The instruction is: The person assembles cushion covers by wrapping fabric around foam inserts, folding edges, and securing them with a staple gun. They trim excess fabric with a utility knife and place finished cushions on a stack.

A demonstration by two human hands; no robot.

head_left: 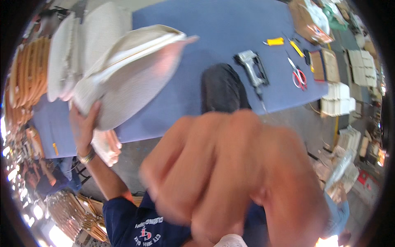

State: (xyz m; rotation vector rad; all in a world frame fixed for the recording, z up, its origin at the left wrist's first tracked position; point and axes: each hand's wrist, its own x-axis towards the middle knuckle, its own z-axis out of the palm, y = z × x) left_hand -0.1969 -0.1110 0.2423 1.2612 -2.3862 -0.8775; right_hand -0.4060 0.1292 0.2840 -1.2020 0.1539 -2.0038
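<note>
My left hand grips the near-left edge of a pale grey, fabric-covered oval pad, holding it tilted over the blue table, thumb on its face. A pale strip or fold runs along its upper edge. Very close to the camera, my right hand is a large blurred shape with its fingers curled in. What it holds, if anything, is hidden; a small white shape shows below it. A rounded black object lies on the table just beyond this hand.
On the blue table lie a staple gun, red-handled scissors and yellow-handled tools. More pale pads and wooden frames stand at the left. A brown bag and a box are at the right.
</note>
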